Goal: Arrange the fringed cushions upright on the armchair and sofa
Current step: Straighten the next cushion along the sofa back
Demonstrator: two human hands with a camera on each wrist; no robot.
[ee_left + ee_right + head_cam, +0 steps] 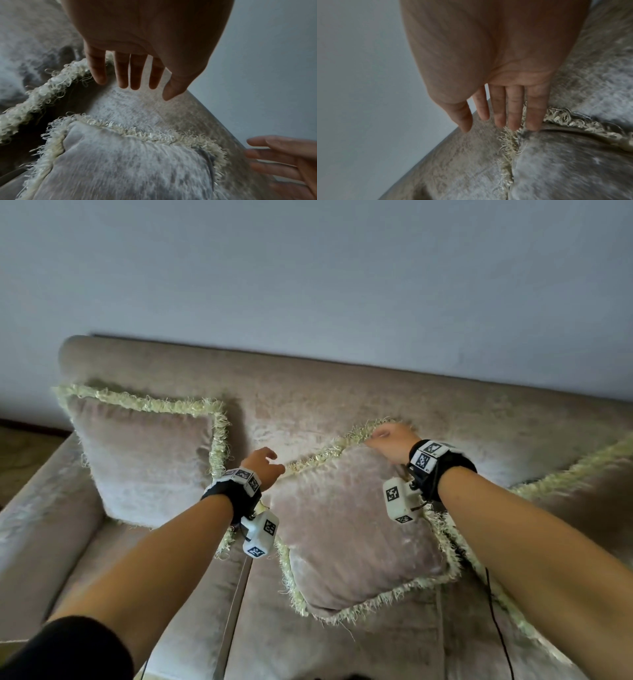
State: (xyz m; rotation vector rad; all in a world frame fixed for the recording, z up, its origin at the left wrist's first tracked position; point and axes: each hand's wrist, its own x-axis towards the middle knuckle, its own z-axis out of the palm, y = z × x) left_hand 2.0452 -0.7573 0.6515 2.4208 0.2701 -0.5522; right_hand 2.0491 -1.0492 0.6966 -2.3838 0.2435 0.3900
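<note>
Three pinkish velvet cushions with cream fringe are on the sofa (342, 392). The left cushion (147, 460) stands upright against the backrest. The middle cushion (359, 525) leans back, turned slightly askew. Only part of the right cushion (568, 484) shows. My left hand (265, 463) hovers at the middle cushion's top left corner, its fingers (121, 75) straight and holding nothing. My right hand (390, 440) is at that cushion's top right corner. There its fingers (536, 115) are straight, the outer ones touching the fringe (565, 119).
A plain grey wall (308, 268) rises behind the sofa backrest. The sofa's left armrest (41, 508) runs along the left edge, with floor (24, 450) beyond it. A thin black cable (496, 628) hangs from my right arm over the seat.
</note>
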